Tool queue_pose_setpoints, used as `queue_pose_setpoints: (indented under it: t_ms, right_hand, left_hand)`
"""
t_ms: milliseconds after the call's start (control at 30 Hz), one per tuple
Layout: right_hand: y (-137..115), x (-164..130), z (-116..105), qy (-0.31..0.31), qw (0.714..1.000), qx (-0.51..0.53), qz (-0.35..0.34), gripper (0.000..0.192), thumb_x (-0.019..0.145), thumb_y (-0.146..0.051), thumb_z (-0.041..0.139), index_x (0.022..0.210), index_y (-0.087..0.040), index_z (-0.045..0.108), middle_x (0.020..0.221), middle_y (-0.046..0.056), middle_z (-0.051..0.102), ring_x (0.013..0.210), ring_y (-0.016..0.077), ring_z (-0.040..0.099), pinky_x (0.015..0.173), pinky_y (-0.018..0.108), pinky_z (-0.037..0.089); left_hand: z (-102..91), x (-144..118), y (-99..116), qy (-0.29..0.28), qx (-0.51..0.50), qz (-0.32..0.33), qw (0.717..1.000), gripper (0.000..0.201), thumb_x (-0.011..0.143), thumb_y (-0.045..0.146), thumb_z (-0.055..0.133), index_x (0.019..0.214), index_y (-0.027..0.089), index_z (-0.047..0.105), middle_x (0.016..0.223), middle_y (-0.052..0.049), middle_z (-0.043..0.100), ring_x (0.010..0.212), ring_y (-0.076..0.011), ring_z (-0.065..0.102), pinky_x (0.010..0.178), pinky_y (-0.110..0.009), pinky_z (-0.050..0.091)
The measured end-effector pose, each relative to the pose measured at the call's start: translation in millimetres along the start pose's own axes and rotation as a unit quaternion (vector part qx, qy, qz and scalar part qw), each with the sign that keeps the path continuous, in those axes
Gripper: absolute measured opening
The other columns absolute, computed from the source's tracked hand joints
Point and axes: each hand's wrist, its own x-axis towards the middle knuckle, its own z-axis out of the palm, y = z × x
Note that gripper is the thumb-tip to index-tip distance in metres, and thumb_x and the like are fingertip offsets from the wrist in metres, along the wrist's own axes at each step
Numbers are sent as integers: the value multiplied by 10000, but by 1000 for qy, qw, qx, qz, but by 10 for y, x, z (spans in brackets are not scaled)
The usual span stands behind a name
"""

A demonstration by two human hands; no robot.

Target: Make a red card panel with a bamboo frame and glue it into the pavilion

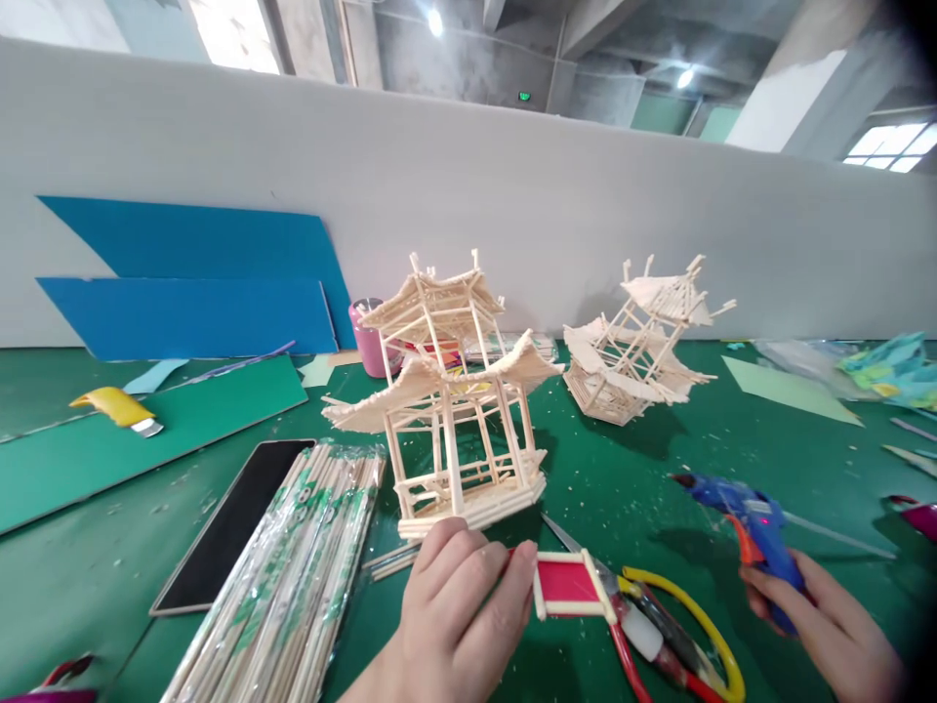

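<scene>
My left hand [465,610] is closed at the front, its thumb and fingers pinching the left end of a small red panel framed with pale sticks [567,583]. My right hand [824,620] grips the handle of a blue hot glue gun [757,522], whose dark nozzle points left and whose clear glue stick sticks out behind. Just beyond my left hand stands a two-tier wooden-stick pavilion model [454,410], upright. Below the framed panel lie red-handled pliers [630,644] and yellow-handled scissors [707,610], partly overlapping.
A second stick pavilion [636,351] leans farther back right. Wrapped bamboo sticks [293,576] overlap a black tablet-like slab [234,527] at left. Behind them are a yellow utility knife [117,408], a green board [183,420], blue boards [197,317] and a pink cup [372,342].
</scene>
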Motion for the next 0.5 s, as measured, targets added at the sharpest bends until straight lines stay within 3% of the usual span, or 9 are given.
queue_pose_setpoints:
  t_ms: [100,200,300,400,500]
  right_hand:
    - [-341,-199,75,-91,983,139,73,235,700,-443,610,713,-229,515,484,-44,500,443,125,461,375,203,357]
    - [-806,-429,267,-166,958,227,56,240,725,-407,626,826,-214,525,526,-49,496,477,106,449,422,195,354]
    - [-1209,-612,494,-270,913,301,50,283,734,-408,622,872,-179,527,712,17,602,469,80,437,430,203,345]
    - [-1443,-714,659,-290,893,342,44,258,741,-401,619,799,-173,511,559,-47,496,439,58,367,406,174,283]
    - [-1534,-747,741,-281,890,354,48,280,694,-380,669,794,-179,501,539,-78,413,458,51,341,421,157,303]
  left_hand:
    - [25,-37,7,-9,-17,4,1000,251,759,29,526,1006,55,566,727,-95,632,643,-171,523,575,-352,451]
    - [57,-80,27,-29,-25,12,999,267,769,44,514,1032,57,559,742,-93,631,652,-175,534,597,-357,454]
    - [88,-104,47,-32,-14,35,999,265,766,46,520,1026,58,567,731,-83,629,646,-173,550,631,-364,459]
    - [102,-100,56,-36,-1,50,998,220,786,54,499,988,49,587,710,-83,633,637,-171,560,650,-366,460]
    - [107,-105,50,-42,6,55,998,210,817,70,456,971,48,598,701,-80,636,643,-169,557,656,-371,460]
